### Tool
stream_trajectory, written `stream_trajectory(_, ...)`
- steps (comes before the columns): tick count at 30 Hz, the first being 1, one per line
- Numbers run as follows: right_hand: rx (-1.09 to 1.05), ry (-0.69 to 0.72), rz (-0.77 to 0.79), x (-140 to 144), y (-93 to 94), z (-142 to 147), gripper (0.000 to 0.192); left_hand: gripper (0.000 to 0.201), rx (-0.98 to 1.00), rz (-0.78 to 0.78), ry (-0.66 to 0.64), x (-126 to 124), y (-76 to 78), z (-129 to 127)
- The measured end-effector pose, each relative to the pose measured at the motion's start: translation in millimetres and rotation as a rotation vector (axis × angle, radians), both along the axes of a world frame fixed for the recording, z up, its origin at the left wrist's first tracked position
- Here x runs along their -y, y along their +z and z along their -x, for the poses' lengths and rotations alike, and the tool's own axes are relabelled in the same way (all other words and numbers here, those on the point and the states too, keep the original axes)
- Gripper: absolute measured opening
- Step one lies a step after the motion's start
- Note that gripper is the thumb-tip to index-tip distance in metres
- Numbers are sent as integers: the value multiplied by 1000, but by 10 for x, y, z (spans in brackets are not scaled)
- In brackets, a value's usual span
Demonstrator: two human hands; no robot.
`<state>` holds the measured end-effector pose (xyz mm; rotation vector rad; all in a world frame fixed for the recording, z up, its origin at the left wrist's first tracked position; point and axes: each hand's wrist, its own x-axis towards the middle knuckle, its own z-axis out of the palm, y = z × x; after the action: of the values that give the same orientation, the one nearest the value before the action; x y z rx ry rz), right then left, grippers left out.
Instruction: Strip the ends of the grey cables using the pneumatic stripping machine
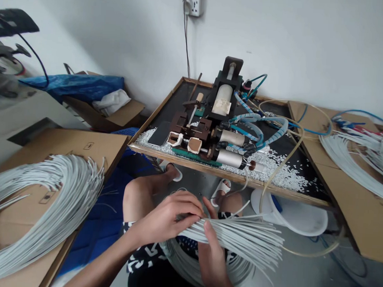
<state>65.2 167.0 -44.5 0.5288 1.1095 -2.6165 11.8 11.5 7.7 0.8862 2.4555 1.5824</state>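
Above my lap I hold a thick bundle of pale grey wires (247,238), its cut ends fanning out to the right. My left hand (176,214) is closed over the bundle, with thumb and fingertips pinched together near its middle; whatever small part they grip is hidden. From below, my right hand (212,253) wraps the same bundle, its thumb lying across the top. The rest of the wire hangs in a loose coil (190,269) over my thighs.
Ahead stands a pneumatic machine (222,106) on a wood-edged bench (235,176), with white scraps and a phone (159,133). More wire bundles lie on cardboard at left (75,188) and right (349,159). A white basin (303,219) sits under the bench.
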Motion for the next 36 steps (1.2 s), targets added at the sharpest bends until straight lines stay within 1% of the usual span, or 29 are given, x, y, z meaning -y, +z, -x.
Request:
stream_trajectory(2, -23, -10, -19, 9, -15, -6, 44, 13, 22, 22, -25, -1, 3, 4)
stream_trajectory(4, -46, -12, -29, 25, -12, -3, 44, 17, 46, 39, -42, -3, 4, 13)
stream_trajectory(7, -72, 3, -31, 54, 26, 25, 47, 15, 28, 52, -24, -7, -14, 24)
stream_trajectory(10, -93, 20, -76, 76, 66, 76, 50, 12, -65, 79, 29, -21, -65, 23)
stream_trajectory(12, -110, 24, -103, 85, 78, 111, 49, 11, -173, 98, 96, -37, -118, 21)
stream_trajectory(15, -143, 12, -78, 95, 62, 149, 42, 12, -309, 101, 183, -56, -197, 37)
stream_trajectory(18, -142, -24, -26, 111, 4, 163, 34, 11, -329, 78, 206, -64, -223, 74)
stream_trajectory(22, -155, 4, 65, 115, -70, 173, 36, 14, -254, 10, 207, -74, -170, 96)
stream_trajectory(24, -188, 7, 62, 101, -69, 179, 38, 14, -148, -44, 269, -64, -139, 93)
stream_trajectory(25, -197, 11, 59, 91, -56, 180, 38, 16, -64, -87, 315, -51, -124, 93)
stream_trajectory(27, -188, 30, 60, 69, -17, 177, 38, 23, 140, -210, 399, -3, -87, 107)
stream_trajectory(29, -149, 59, 59, 50, 25, 165, 36, 28, 327, -366, 439, 68, -27, 144)
stream_trajectory(31, -106, 77, 40, 38, 46, 147, 37, 36, 426, -498, 457, 148, 52, 199)
stream_trajectory(33, -71, 66, 21, 31, 37, 126, 40, 44, 423, -549, 483, 224, 121, 260)
stream_trajectory(34, -66, 62, 13, 27, 19, 115, 42, 45, 393, -534, 504, 256, 141, 290)
stream_trajectory(36, -75, 71, 7, 13, -40, 92, 44, 42, 298, -450, 587, 295, 146, 339)
